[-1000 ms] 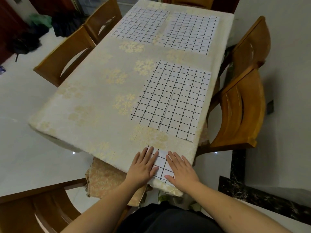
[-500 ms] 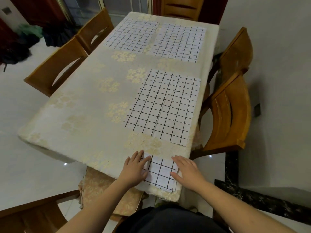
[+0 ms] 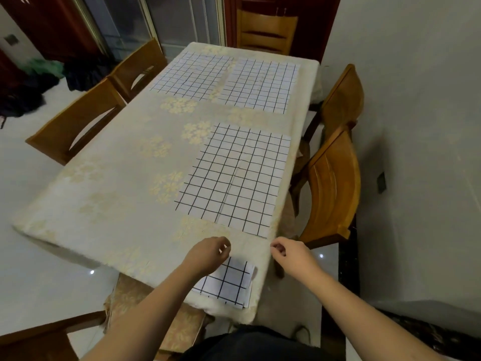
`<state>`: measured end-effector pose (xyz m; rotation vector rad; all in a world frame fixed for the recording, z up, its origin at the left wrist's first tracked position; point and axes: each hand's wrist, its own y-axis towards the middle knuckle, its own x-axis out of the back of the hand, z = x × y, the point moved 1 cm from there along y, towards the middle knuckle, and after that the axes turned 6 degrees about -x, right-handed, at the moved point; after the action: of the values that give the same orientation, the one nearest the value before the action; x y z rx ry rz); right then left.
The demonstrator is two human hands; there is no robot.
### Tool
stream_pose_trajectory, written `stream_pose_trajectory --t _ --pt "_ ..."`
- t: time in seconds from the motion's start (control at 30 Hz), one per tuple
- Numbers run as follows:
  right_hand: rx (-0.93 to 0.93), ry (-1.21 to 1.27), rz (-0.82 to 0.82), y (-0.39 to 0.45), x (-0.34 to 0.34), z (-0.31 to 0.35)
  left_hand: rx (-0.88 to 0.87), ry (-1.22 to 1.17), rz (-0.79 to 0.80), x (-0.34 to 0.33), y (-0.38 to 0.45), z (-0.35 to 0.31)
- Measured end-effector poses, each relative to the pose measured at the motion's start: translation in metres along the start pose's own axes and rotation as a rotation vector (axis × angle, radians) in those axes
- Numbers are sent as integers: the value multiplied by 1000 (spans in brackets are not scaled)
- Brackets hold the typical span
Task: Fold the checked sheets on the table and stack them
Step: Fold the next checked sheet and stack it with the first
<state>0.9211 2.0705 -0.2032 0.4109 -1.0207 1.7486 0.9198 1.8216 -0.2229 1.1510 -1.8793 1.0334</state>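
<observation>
Both forearms are left bare, no sleeves, no watch or rings to be seen on the left hand or right hand. Dark clothing is worn lower down.

Bare tablecloth left of flat sheets

A folded checked sheet is lying at the table's near edge, at 6 o'clock. The left hand and right hand are hovering just beyond it, fingers loosely curled, holding nothing. Three unfolded sheets are lying flat: the nearest sheet at center, two toward 12 o'clock.
</observation>
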Motion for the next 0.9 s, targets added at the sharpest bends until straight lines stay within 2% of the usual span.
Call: stream_pose_trajectory --t 0.13,0.43,0.9 --pt "33 5 30 -1 16 -15 49 -8 11 -5 3 -25" --pt "137 -9 82 4 67 -40 119 -11 -90 -10 15 -84" --pt "316 -38 58 20 125 -54 259 -54 -221 -18 33 -134"
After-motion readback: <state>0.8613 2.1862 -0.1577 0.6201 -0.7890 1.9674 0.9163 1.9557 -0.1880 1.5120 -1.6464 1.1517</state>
